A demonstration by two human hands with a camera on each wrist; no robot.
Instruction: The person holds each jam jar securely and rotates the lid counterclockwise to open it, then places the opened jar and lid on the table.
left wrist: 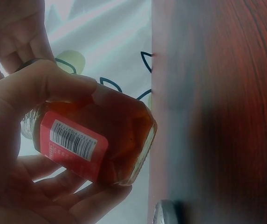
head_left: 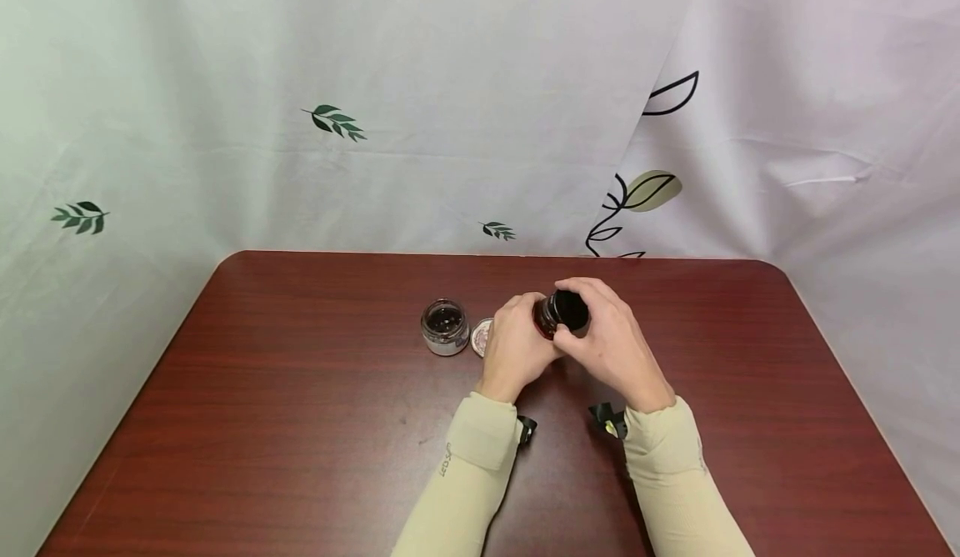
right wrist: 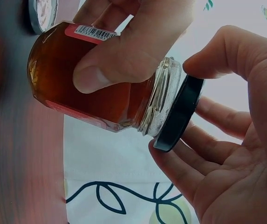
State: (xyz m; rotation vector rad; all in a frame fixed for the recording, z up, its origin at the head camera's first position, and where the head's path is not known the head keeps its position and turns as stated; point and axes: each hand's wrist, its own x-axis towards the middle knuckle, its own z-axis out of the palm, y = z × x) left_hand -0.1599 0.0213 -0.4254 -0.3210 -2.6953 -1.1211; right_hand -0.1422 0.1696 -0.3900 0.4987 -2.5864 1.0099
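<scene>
My left hand (head_left: 517, 347) grips a glass jar (left wrist: 126, 128) of amber-brown contents around its body. A red label with a barcode (left wrist: 72, 140) shows beside the thumb. The jar is tipped over sideways, its threaded neck (right wrist: 161, 100) pointing toward my right hand (head_left: 617, 340). That hand holds a black lid (right wrist: 180, 114) by its edge, thumb on one side and fingers on the other. The lid sits at the jar's mouth, slightly askew, with the glass threads showing beside it. In the head view the lid's dark face (head_left: 572, 310) shows between both hands.
Left of my hands, a second glass jar (head_left: 446, 343) with dark contents stands uncovered on the reddish-brown table (head_left: 300, 424). A round lid with a pale printed face (head_left: 478, 338) lies beside it, partly hidden by my left hand. White leaf-patterned cloth (head_left: 420, 82) hangs behind the table.
</scene>
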